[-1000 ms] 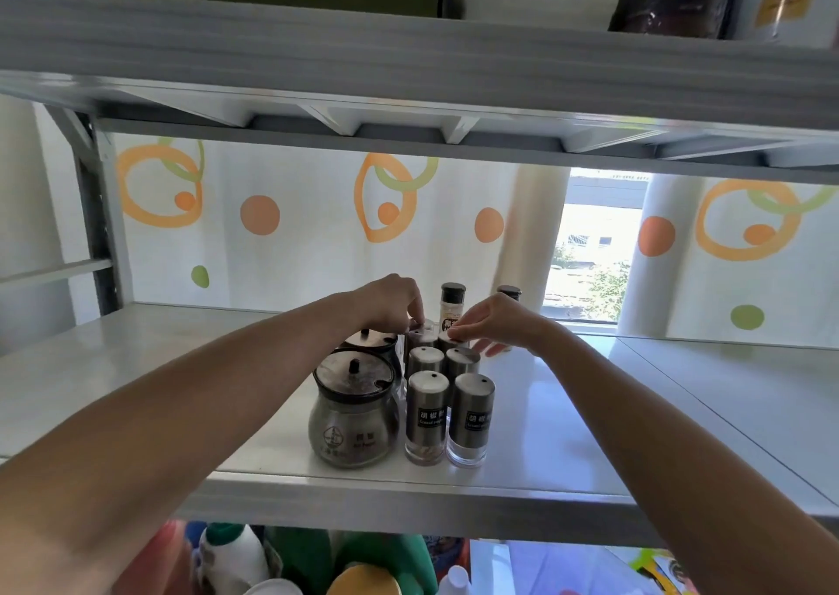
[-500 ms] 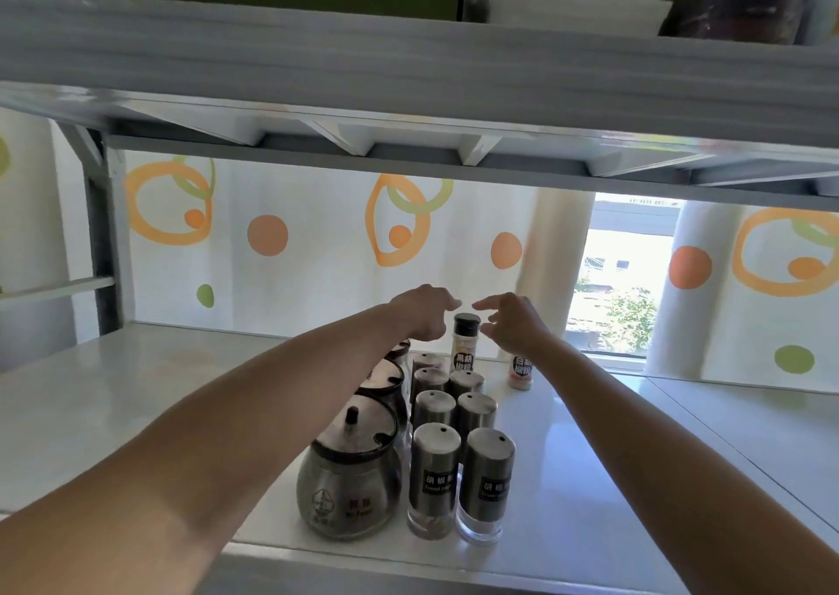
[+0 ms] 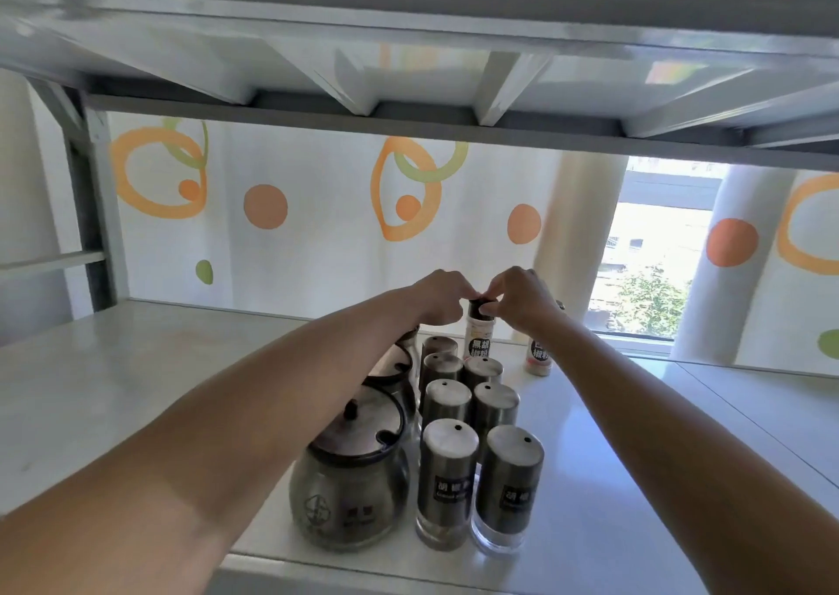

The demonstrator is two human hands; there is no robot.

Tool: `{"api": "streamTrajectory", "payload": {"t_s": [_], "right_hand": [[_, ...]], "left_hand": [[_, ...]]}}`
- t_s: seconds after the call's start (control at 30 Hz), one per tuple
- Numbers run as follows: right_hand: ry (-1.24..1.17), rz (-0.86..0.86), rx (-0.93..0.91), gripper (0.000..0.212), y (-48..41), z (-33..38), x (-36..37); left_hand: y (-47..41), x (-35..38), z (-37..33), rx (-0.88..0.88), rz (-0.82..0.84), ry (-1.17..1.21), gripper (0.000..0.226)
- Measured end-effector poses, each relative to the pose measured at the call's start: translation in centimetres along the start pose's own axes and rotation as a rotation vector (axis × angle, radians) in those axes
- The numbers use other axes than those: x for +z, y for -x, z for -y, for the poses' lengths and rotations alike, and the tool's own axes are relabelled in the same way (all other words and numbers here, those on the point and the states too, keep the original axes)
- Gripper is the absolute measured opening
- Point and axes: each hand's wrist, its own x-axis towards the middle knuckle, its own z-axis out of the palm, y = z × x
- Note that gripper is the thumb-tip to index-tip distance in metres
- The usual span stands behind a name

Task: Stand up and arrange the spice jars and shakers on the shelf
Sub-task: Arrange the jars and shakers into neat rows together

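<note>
On the white shelf [image 3: 113, 395], the left hand [image 3: 438, 297] reached to the far end of the cluster, fingers curled against the left side of the black cap of a tall white spice bottle [image 3: 479, 338]. That bottle stood upright at the back of the group, directly between the two hands. The right hand [image 3: 517, 297] met it from the other side, fingertips pinched on the same cap, so both hands gripped the bottle's top.

Nearer and to the left stood a round glass condiment pot [image 3: 347, 476] with a dark lid, and a second pot [image 3: 394, 370] behind it, mostly hidden by the left forearm. Just right of them, steel shakers [image 3: 447, 472] stood upright in two close rows running from near to far, with dark labels on the nearest pair.

Farther right, a short white bottle [image 3: 539, 360] stood apart, its top hidden behind the right wrist. Its label print was too blurred to read.
</note>
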Motion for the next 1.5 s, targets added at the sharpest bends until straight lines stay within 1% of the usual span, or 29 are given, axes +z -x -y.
{"api": "streamTrajectory", "payload": {"t_s": [0.17,0.5,1.1,1.23,1.37,1.5], "right_hand": [[0.0,-0.004,-0.001,0.018,0.8,0.9,-1.0],[-0.043,0.011,-0.019,0.018,3.6,2.1,-2.1],[-0.156,0.06,-0.07,0.02,5.9,2.6,-3.1],[-0.184,0.074,-0.087,0.02,6.1,2.6,-3.1],[-0.211,0.077,-0.09,0.018,6.2,2.2,-3.1],[-0.23,0.072,-0.068,0.018,5.6,1.7,-3.6]], "left_hand": [[1.0,-0.5,-0.5,0.029,-0.001,-0.037,0.063],[3.5,-0.7,-0.9,0.027,0.023,-0.07,0.063],[5.4,-1.4,-1.8,0.017,-0.006,-0.098,0.041],[5.7,-1.8,-2.1,0.01,-0.009,-0.092,0.031],[5.6,-1.7,-2.1,-0.001,-0.015,-0.055,0.035],[5.2,-2.2,-2.0,-0.039,-0.041,0.051,0.039]]}}
